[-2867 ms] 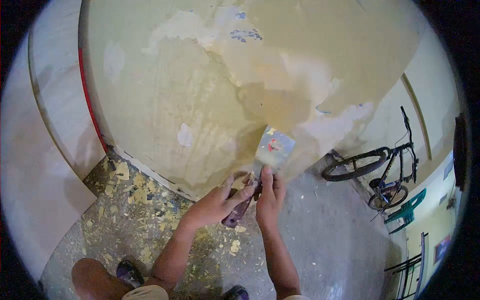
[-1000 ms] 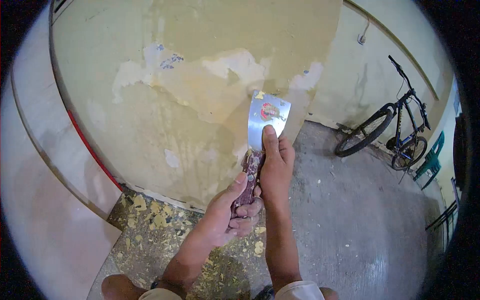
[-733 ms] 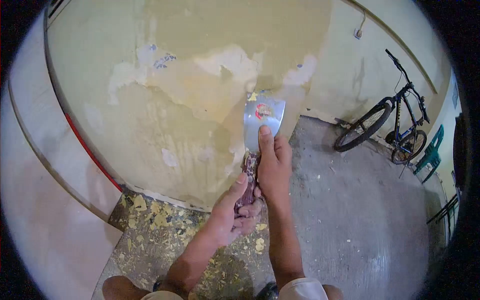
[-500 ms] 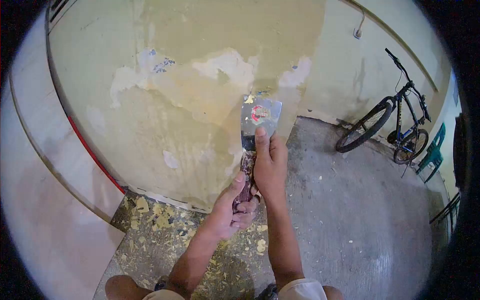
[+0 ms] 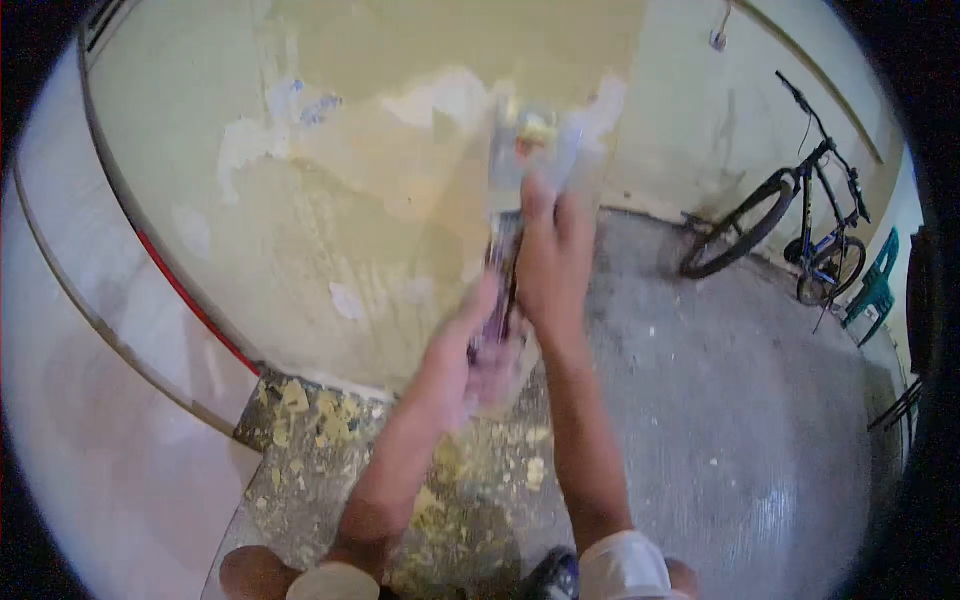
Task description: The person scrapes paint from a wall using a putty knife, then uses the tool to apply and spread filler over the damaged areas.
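Observation:
A paint scraper (image 5: pixel 507 178) with a wide metal blade and a dark handle points up against the yellowish wall (image 5: pixel 340 220). My left hand (image 5: pixel 470 355) is wrapped round the lower handle. Higher up, my right hand (image 5: pixel 552 250) grips the scraper with fingers pressed on the blade's base. Both hands and the blade are blurred by motion. Yellow flakes show on the upper blade. Around it the wall has pale bare patches (image 5: pixel 445 98) and small bluish spots (image 5: pixel 318 108).
Peeled paint flakes (image 5: pixel 290 400) litter the floor (image 5: pixel 720 420) below the wall. To the right a bicycle (image 5: pixel 745 225) leans by the side wall, with a green chair (image 5: pixel 877 285) beyond. A pale ledge with a red strip (image 5: pixel 190 300) lies left.
Both hands have pushed the scraper upward along the wall. More yellow paint shows at the blade. The view has shifted slightly.

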Demonstrator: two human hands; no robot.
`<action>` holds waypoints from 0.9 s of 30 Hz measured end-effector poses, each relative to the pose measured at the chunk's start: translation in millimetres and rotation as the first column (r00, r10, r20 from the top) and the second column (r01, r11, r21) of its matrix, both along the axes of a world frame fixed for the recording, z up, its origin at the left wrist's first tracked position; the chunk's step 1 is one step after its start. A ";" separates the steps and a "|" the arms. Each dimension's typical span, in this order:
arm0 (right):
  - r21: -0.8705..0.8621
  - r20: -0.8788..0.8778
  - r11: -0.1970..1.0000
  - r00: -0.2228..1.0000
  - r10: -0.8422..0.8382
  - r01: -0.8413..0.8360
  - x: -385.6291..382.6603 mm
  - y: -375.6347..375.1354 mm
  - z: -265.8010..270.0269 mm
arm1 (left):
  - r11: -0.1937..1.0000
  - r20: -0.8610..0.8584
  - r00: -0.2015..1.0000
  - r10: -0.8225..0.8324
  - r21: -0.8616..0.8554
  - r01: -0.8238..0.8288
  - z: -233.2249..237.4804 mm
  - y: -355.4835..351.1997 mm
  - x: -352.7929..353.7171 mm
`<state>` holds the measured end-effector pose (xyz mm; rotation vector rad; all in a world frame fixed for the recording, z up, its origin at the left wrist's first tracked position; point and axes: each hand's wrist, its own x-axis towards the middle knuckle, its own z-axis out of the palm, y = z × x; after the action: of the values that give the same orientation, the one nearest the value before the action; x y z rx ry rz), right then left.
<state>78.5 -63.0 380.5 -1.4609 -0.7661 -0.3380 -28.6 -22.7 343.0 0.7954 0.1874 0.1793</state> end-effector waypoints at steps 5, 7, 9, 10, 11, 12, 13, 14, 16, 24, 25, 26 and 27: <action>-0.004 -0.067 1.000 0.998 -0.020 0.020 -11.4 2.4 -37.3 | 0.990 0.028 0.999 -0.040 -0.134 0.044 -29.0 -10.0 -18.7; -0.032 -0.157 0.999 0.987 0.032 -0.038 -17.6 -0.8 -49.7 | 0.991 0.042 0.997 -0.069 -0.115 0.073 -46.0 -11.2 -20.3; 0.042 -0.164 0.996 0.983 0.084 -0.078 -19.0 -1.7 -48.2 | 0.981 0.089 0.988 -0.126 -0.139 0.138 -45.5 -8.5 -18.5; 0.036 -0.168 0.996 0.982 0.086 -0.081 -18.1 -2.4 -44.6 | 0.980 0.087 0.989 -0.122 -0.146 0.134 -42.6 -8.2 -17.1; -0.006 -0.092 1.000 0.995 0.029 -0.030 -15.2 -2.8 -37.3 | 0.992 0.059 0.995 -0.082 -0.090 0.087 -38.3 -6.5 -13.7; -0.046 -0.015 0.999 1.000 -0.024 0.024 -14.3 -3.0 -27.9 | 0.999 0.031 0.999 -0.041 -0.035 0.042 -33.5 -4.8 -11.2; -0.052 -0.026 0.998 0.999 -0.024 0.022 -13.3 -1.5 -15.1 | 0.998 0.020 0.999 -0.040 -0.041 0.040 -20.6 -2.5 -10.2; -0.047 -0.050 0.999 0.998 -0.027 0.025 -12.3 0.3 -0.6 | 0.996 0.068 0.994 -0.080 -0.043 0.083 -3.3 -0.6 -10.4; -0.042 -0.075 0.999 0.997 -0.034 0.030 -13.7 -0.3 -0.4 | 0.991 0.116 0.986 -0.123 -0.042 0.129 -0.3 -3.5 -12.7; 0.115 -0.096 0.991 0.992 0.077 -0.066 -1.8 6.8 -28.0 | 0.999 0.032 0.999 -0.042 -0.011 0.042 -11.4 -4.0 -11.1; 0.085 -0.150 0.995 0.986 0.070 -0.058 -8.7 1.5 -5.7 | 0.999 0.024 0.999 -0.042 -0.014 0.042 -2.5 -3.0 -10.8; 0.051 -0.204 0.997 0.977 0.062 -0.053 -12.5 -1.4 5.3 | 0.997 0.050 0.996 -0.069 -0.025 0.071 7.1 -3.7 -12.0; 0.065 -0.193 0.998 0.981 0.002 0.010 -11.7 0.8 4.4 | 0.994 0.080 0.992 -0.098 -0.030 0.101 12.5 -4.2 -12.5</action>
<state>66.8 -62.2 384.9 -1.4099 -0.5906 -0.2186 -41.0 -26.9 355.5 0.7604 0.0761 0.1124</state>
